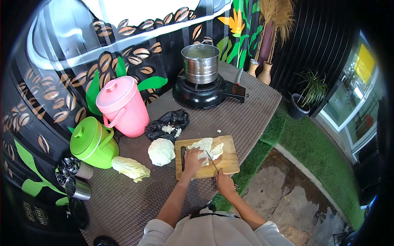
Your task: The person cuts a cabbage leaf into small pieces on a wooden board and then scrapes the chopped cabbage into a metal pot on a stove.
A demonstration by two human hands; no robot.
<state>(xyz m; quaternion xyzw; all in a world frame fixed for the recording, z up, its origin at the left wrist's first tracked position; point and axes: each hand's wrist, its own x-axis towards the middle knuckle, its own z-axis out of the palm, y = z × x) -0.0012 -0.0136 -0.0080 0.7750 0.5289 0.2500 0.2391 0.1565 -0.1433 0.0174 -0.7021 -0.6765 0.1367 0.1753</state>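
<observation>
I stand at a brown table (119, 197) with a woven-looking top, which runs from the lower left to the upper right of the frame. A wooden cutting board (230, 153) lies on it right of centre, just in front of me. At centre rest a round pale cabbage (161, 152) and, behind it, a crumpled black plastic bag (154, 130); a longer leafy head (130, 168) lies further left. Pink (125, 110) and green lidded buckets (92, 143) stand left of centre, a perforated metal cup (78, 188) lower left, and a black stove (199, 96) towards the top.
</observation>
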